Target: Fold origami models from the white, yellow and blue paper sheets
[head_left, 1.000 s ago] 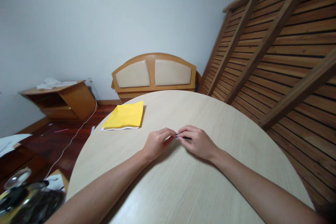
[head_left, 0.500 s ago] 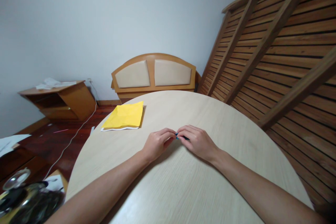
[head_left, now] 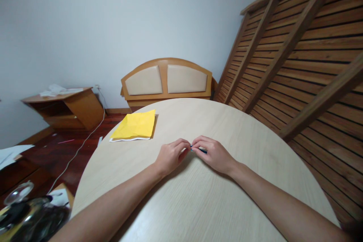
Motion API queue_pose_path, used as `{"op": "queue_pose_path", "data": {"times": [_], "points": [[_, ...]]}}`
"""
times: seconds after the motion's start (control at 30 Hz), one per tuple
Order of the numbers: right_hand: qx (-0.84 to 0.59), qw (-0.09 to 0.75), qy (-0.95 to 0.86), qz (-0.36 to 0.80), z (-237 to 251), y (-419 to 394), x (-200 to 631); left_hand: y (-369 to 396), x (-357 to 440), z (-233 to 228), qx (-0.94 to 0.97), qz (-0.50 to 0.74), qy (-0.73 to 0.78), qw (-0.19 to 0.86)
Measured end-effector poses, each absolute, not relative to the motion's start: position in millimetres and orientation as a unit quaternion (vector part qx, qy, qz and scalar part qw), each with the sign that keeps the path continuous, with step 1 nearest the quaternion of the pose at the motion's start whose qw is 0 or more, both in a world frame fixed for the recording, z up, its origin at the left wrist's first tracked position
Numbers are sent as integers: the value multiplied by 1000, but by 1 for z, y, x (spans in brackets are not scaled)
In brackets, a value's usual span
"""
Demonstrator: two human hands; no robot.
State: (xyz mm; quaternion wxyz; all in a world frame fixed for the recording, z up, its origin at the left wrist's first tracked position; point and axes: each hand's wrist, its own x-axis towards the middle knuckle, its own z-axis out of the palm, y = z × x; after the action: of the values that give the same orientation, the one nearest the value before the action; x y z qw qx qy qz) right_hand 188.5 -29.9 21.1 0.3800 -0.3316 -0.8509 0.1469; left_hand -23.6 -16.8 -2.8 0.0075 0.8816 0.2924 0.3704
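Observation:
Over the middle of the round table, my left hand (head_left: 171, 155) and my right hand (head_left: 216, 155) meet almost fingertip to fingertip. Between them is a small, slim blue object (head_left: 203, 151), mostly covered by my fingers, so its kind does not show. My right thumb and fingers pinch it, and part of it shows under the curled right fingers. The left fingertips close on its left end. A yellow paper packet (head_left: 134, 124) with a white lower edge lies flat on the table, beyond and left of my left hand.
The pale wooden round table (head_left: 241, 196) fills the foreground. Beyond its far edge stands a padded headboard (head_left: 164, 64). A slatted wooden frame (head_left: 312, 68) leans on the right. A low cabinet (head_left: 82, 109) and a cable (head_left: 81, 147) are at left.
My right fingers have shifted slightly, and more of the blue object shows beneath them. Both hands otherwise stay in place, and the yellow packet has not moved.

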Motion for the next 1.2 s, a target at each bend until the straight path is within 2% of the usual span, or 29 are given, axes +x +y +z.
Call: {"op": "queue_pose_path", "data": {"times": [0.47, 0.83, 1.2], "points": [[-340, 413, -812, 235, 13, -25, 187, -15, -25, -4, 875, 389, 287, 38], [-346, 417, -803, 247, 13, -26, 187, -16, -25, -1, 880, 378, 286, 27], [-400, 380, -772, 317, 17, -23, 195, -17, -26, 2, 884, 376, 278, 6]]}}
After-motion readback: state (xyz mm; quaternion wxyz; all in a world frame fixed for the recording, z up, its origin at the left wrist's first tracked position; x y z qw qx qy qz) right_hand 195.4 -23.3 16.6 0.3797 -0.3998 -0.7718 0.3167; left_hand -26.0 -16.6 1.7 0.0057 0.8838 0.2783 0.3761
